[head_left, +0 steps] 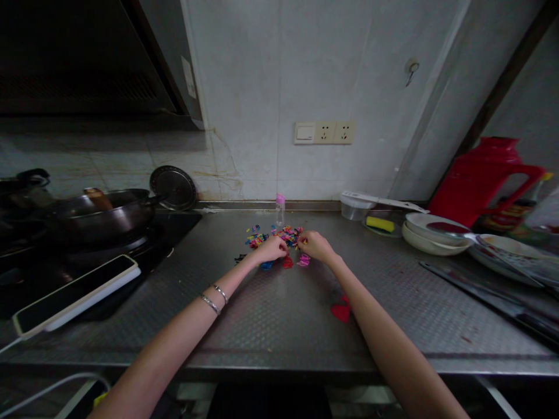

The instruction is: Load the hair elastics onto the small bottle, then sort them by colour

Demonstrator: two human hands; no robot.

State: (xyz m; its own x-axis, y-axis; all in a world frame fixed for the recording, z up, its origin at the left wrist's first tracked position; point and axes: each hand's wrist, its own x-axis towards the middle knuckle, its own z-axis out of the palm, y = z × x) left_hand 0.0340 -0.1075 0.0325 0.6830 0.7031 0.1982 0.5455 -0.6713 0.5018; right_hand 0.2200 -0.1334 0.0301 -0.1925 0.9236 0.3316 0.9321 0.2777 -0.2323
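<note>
Many small colourful pieces (290,234) lie in a loose pile on the metal counter (279,326). In front of the pile are small separate groups: red pieces (287,262), pink pieces (304,261), blue pieces (266,265) and dark pieces (240,258). My left hand (273,248) is closed just above the red group, its fingertips pinched on something too small to make out. At the pile's right edge, my right hand (313,244) is closed too, fingertips together on something I cannot make out. A small clear bottle with a pink cap (280,209) stands behind the pile.
A phone-like device (76,294) and a pan (105,215) on the stove are at left. At right are a plastic tub (354,206), a yellow sponge (379,224), stacked bowls (432,241), a knife (489,299) and a red thermos (480,180). A red item (340,312) lies by my right forearm.
</note>
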